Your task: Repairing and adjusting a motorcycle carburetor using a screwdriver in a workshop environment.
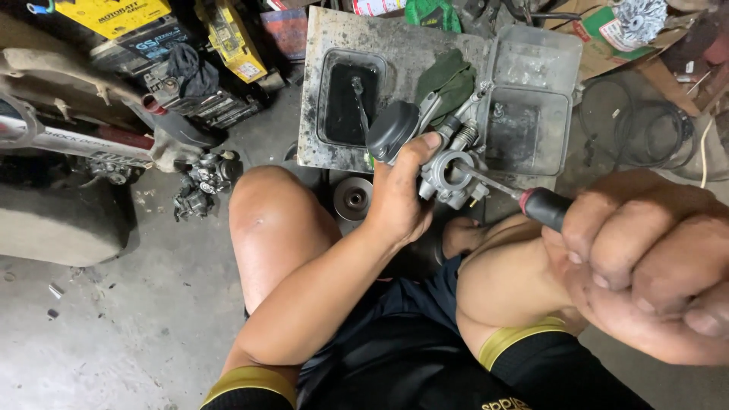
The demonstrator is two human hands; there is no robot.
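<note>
Above the knees | left hand (399, 201) fingers grasp carburetor (448, 163) | right hand (645, 262) clenches screwdriver (524, 199) (tip seemingly inside).

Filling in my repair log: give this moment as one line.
left hand: holds carburetor | right hand: holds screwdriver, tip at carburetor | behind: oily tray

Carburetor (448, 163): small cast-metal body, grey and grimy, with a dark rounded cap at its 10 o'clock end and brass and spring fittings at 1 o'clock. Held off the floor, tilted, above the knees, its round bore facing 4 o'clock.

Screwdriver (524, 196): thin steel shank, black handle with a red collar. Lies slanted, its tip at the carburetor's bore, its handle out toward 4 o'clock.
</note>
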